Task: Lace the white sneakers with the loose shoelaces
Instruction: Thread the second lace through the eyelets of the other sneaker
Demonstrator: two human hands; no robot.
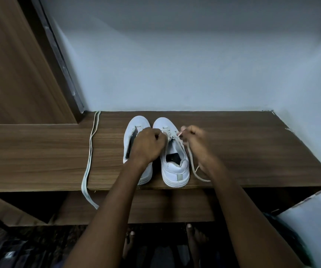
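Two white sneakers stand side by side at the centre of the frame on the wooden tabletop (pixel 252 147). The right sneaker (pixel 175 167) is being laced: the lace (pixel 191 161) is pinched by the right hand (pixel 196 140), while the left hand (pixel 148 144) is curled at the eyelets; what it holds cannot be told. The left sneaker (pixel 134 128) is unlaced. The spare lace (pixel 90 151), at centre left, hangs over the tabletop edge and could slide off if brushed. An eyelet could be skipped.
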